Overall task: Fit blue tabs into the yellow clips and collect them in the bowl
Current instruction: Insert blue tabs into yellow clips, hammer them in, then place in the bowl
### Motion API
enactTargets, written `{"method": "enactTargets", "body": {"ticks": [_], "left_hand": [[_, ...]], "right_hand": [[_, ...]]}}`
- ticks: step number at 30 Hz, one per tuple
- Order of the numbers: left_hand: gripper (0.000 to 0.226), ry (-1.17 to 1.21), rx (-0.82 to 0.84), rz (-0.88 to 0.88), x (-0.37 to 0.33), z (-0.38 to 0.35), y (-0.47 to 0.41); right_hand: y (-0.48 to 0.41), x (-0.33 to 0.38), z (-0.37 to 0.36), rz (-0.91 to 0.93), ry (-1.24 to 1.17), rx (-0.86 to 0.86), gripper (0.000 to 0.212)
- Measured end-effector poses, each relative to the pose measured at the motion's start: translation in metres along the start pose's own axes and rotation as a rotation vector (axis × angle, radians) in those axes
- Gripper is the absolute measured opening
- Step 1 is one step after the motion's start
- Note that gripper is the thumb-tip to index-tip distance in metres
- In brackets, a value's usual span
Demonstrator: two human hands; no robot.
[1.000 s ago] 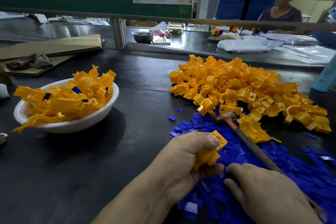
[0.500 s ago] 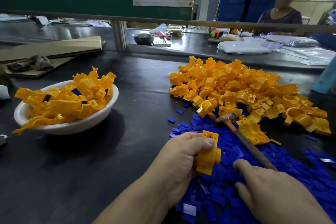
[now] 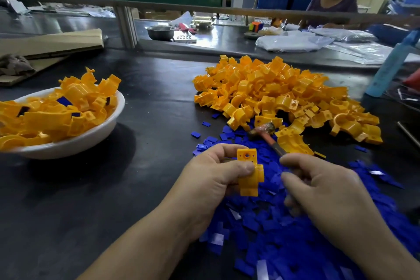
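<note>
The left hand pinched one yellow clip on end, its long axis near-to-far, with the right hand just right of it, fingers curled on I could not tell what, above the heaped blue tabs.

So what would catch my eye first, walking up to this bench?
Most likely the heap of yellow clips at the back right of the dark table, with blue tabs strewn in front of it. Next, the white bowl on the left, piled with clips, and the left hand gripping a single clip in the middle.
</note>
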State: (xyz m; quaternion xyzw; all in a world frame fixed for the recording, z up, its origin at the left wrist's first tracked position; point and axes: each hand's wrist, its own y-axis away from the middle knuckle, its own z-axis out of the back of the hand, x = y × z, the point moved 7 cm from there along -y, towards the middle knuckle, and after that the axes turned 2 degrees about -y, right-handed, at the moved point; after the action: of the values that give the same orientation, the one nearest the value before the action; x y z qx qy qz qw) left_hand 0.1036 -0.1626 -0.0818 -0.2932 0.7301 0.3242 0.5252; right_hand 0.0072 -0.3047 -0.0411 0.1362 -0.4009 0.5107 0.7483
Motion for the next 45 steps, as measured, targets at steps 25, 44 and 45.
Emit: {"method": "enactTargets", "body": {"ticks": [25, 44, 45], "left_hand": [[0.03, -0.17, 0.102, -0.127, 0.004, -0.011, 0.003], [0.031, -0.298, 0.167, -0.144, 0.0, -0.017, 0.01], [0.031, -0.303, 0.158, -0.143, 0.0, -0.016, 0.01]], "right_hand": [[0.008, 0.022, 0.001, 0.156, -0.365, 0.006, 0.017], [0.007, 0.009, -0.017, -0.048, -0.656, 0.176, 0.022], [0.007, 0.01, -0.017, -0.041, -0.644, 0.173, 0.022]]}}
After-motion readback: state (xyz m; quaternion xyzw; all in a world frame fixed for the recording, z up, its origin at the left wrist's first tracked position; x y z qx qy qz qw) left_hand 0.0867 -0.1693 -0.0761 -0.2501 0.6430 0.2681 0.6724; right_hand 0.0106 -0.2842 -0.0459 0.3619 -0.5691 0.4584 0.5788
